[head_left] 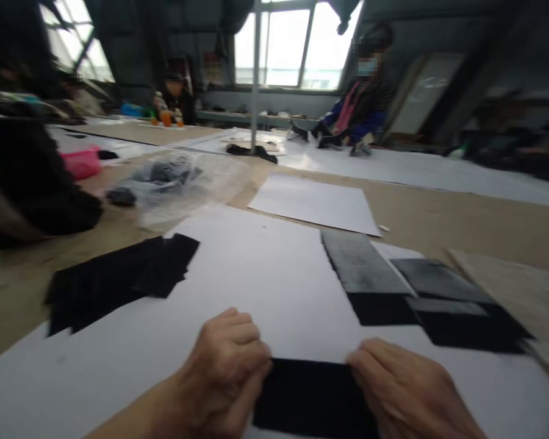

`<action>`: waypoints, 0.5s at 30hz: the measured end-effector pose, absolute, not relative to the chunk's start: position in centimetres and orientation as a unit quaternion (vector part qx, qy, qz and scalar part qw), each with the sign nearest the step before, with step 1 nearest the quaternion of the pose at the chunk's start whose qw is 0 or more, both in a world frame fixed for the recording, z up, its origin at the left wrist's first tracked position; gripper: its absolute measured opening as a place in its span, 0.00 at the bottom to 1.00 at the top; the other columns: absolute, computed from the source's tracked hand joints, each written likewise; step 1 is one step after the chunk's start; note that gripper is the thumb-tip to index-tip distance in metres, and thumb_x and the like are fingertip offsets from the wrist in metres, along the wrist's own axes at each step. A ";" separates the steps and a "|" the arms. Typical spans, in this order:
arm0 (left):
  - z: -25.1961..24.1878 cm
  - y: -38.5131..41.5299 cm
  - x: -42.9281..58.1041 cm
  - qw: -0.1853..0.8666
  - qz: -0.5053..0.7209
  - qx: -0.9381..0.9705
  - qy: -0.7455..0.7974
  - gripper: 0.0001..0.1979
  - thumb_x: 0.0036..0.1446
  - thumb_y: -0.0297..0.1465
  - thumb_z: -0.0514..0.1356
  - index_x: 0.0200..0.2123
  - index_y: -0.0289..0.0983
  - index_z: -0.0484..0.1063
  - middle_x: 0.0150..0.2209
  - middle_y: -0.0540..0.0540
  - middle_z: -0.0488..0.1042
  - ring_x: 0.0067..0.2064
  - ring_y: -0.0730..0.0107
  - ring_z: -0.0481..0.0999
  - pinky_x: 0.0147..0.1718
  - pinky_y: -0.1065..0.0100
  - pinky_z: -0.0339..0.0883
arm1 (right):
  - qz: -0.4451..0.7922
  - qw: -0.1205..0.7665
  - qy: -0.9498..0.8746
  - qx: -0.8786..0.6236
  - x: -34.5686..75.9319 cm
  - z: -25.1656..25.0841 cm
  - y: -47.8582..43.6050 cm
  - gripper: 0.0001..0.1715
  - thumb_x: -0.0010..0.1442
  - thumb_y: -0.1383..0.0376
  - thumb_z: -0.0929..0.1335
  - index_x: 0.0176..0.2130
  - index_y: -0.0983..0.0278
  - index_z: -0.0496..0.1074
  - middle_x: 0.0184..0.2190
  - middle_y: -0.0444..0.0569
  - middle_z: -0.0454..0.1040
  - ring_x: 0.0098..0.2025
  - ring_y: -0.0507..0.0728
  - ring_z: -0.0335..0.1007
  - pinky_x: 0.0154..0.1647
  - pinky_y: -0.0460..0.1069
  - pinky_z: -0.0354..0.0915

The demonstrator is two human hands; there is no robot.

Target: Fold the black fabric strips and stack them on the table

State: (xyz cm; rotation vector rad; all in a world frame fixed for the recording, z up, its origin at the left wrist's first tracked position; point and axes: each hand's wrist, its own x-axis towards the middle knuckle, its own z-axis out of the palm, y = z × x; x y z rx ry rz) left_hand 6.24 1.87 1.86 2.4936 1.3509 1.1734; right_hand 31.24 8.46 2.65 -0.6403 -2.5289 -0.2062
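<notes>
head view: person's two hands at bottom centre, both on one black fabric piece [313,399], frame a bit blurred
left hand [226,360]: curled, fingers pinched on the left edge of the black fabric piece; grip closed on it
right hand [405,390]: fingers bent down onto the right top edge of the same piece; grip closed on it, fingertips partly hidden
black fabric piece: flat on the white paper sheet [265,274], between the two hands, near the lower frame edge
white paper sheet: large, covers the near part of the worktop [439,213]
black stack left [119,280]: several dark pieces fanned out, half on the sheet, well apart from the left hand
dark pieces right [421,292]: overlapping black and grey rectangles, near the right hand but not touching it
second white sheet [313,204]: farther back on the brown worktop
plastic bag [178,183]: clear, dark items inside, left of the second white sheet
pink container [81,161]: far left
co-worker [361,103]: seated at the far side, other people at far left, all blurred
</notes>
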 end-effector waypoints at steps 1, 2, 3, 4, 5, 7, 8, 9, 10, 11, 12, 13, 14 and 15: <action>1.7 1.8 5.6 0.041 0.380 0.806 0.452 0.11 0.54 0.22 0.49 0.21 0.36 0.61 0.20 0.50 0.59 0.23 0.72 0.60 0.24 0.65 0.52 | -0.062 0.219 -0.938 -0.262 31.3 3.3 8.2 0.14 0.53 0.78 0.56 0.23 0.62 0.57 0.21 0.45 0.59 0.22 0.51 0.53 0.23 0.48 0.50; 1.5 1.9 4.9 0.028 0.385 0.798 0.462 0.08 0.54 0.22 0.50 0.27 0.35 0.66 0.22 0.50 0.62 0.25 0.71 0.63 0.26 0.65 0.54 | -0.043 0.200 -0.935 -0.290 31.3 3.8 8.1 0.14 0.52 0.79 0.56 0.23 0.62 0.58 0.22 0.45 0.60 0.22 0.52 0.53 0.24 0.48 0.49; 1.3 2.1 4.3 -0.007 0.396 0.781 0.483 0.07 0.55 0.22 0.52 0.32 0.35 0.68 0.26 0.49 0.66 0.29 0.70 0.66 0.30 0.65 0.57 | -0.039 0.206 -0.929 -0.306 31.2 4.1 8.0 0.14 0.52 0.78 0.56 0.22 0.63 0.58 0.22 0.46 0.60 0.22 0.52 0.52 0.24 0.49 0.49; 1.1 2.4 4.0 -0.030 0.398 0.772 0.494 0.06 0.56 0.24 0.54 0.36 0.36 0.69 0.30 0.48 0.68 0.33 0.69 0.68 0.34 0.65 0.59 | -0.029 0.209 -0.925 -0.317 31.1 4.3 7.8 0.13 0.51 0.78 0.56 0.22 0.63 0.58 0.22 0.46 0.60 0.23 0.52 0.51 0.24 0.49 0.48; 1.0 2.7 4.0 -0.039 0.402 0.767 0.498 0.09 0.56 0.26 0.56 0.41 0.37 0.69 0.35 0.46 0.70 0.37 0.66 0.69 0.39 0.63 0.60 | -0.016 0.217 -0.923 -0.318 30.9 4.2 7.5 0.12 0.51 0.77 0.56 0.22 0.64 0.59 0.22 0.47 0.60 0.23 0.52 0.51 0.25 0.49 0.48; 0.9 3.1 4.8 -0.049 0.383 0.794 0.470 0.14 0.58 0.28 0.55 0.48 0.39 0.68 0.43 0.44 0.70 0.44 0.62 0.68 0.44 0.61 0.60 | 0.006 0.240 -0.926 -0.290 30.1 3.9 6.6 0.11 0.50 0.76 0.57 0.23 0.65 0.61 0.23 0.47 0.60 0.24 0.52 0.51 0.25 0.49 0.48; 0.8 3.1 5.5 -0.046 0.375 0.817 0.436 0.13 0.59 0.28 0.54 0.48 0.39 0.68 0.42 0.44 0.71 0.43 0.64 0.69 0.42 0.62 0.61 | 0.008 0.258 -0.927 -0.271 29.7 3.6 6.2 0.11 0.50 0.76 0.57 0.23 0.65 0.62 0.23 0.47 0.60 0.25 0.52 0.51 0.26 0.49 0.48; 0.7 3.2 6.3 -0.039 0.365 0.840 0.399 0.12 0.60 0.27 0.52 0.46 0.39 0.69 0.37 0.45 0.72 0.39 0.67 0.70 0.38 0.65 0.62 | 0.006 0.272 -0.928 -0.255 29.3 3.4 5.7 0.11 0.49 0.77 0.57 0.23 0.66 0.62 0.22 0.46 0.59 0.25 0.52 0.50 0.26 0.49 0.48; 0.6 3.2 6.9 -0.033 0.357 0.859 0.365 0.11 0.60 0.25 0.51 0.44 0.38 0.69 0.31 0.47 0.72 0.33 0.70 0.70 0.33 0.67 0.63 | 0.002 0.281 -0.927 -0.247 29.0 3.2 5.4 0.11 0.49 0.77 0.57 0.23 0.66 0.63 0.22 0.46 0.59 0.25 0.52 0.50 0.26 0.49 0.48; 0.5 3.2 7.4 -0.027 0.355 0.869 0.343 0.10 0.60 0.23 0.50 0.41 0.37 0.69 0.26 0.50 0.70 0.28 0.73 0.70 0.29 0.69 0.62 | 0.001 0.279 -0.928 -0.246 28.8 3.1 5.2 0.10 0.48 0.77 0.58 0.23 0.66 0.63 0.22 0.46 0.59 0.25 0.52 0.50 0.25 0.49 0.48; 0.4 3.2 7.6 -0.025 0.357 0.872 0.333 0.10 0.59 0.22 0.50 0.40 0.37 0.69 0.23 0.51 0.68 0.25 0.74 0.69 0.26 0.71 0.62 | 0.004 0.266 -0.931 -0.251 28.8 3.0 5.2 0.09 0.46 0.77 0.59 0.23 0.66 0.63 0.22 0.46 0.59 0.25 0.52 0.50 0.25 0.49 0.48; 0.4 3.2 7.7 -0.027 0.360 0.871 0.334 0.09 0.59 0.21 0.51 0.39 0.37 0.68 0.22 0.52 0.68 0.24 0.74 0.69 0.25 0.71 0.62 | 0.011 0.247 -0.934 -0.256 29.0 3.1 5.3 0.07 0.44 0.76 0.60 0.23 0.66 0.62 0.23 0.46 0.59 0.25 0.52 0.50 0.25 0.49 0.48; 0.4 3.1 7.6 -0.030 0.363 0.867 0.341 0.09 0.59 0.22 0.51 0.40 0.37 0.67 0.23 0.51 0.69 0.25 0.73 0.70 0.25 0.71 0.63 | 0.018 0.227 -0.938 -0.263 29.2 3.2 5.6 0.06 0.42 0.75 0.60 0.23 0.66 0.62 0.23 0.46 0.60 0.25 0.52 0.50 0.26 0.49 0.48; 0.5 3.1 7.4 -0.032 0.367 0.863 0.344 0.10 0.59 0.22 0.50 0.41 0.37 0.67 0.24 0.51 0.70 0.26 0.72 0.71 0.25 0.70 0.63 | 0.023 0.213 -0.939 -0.269 29.5 3.4 5.9 0.06 0.41 0.74 0.61 0.23 0.65 0.62 0.23 0.46 0.60 0.25 0.52 0.50 0.26 0.48 0.49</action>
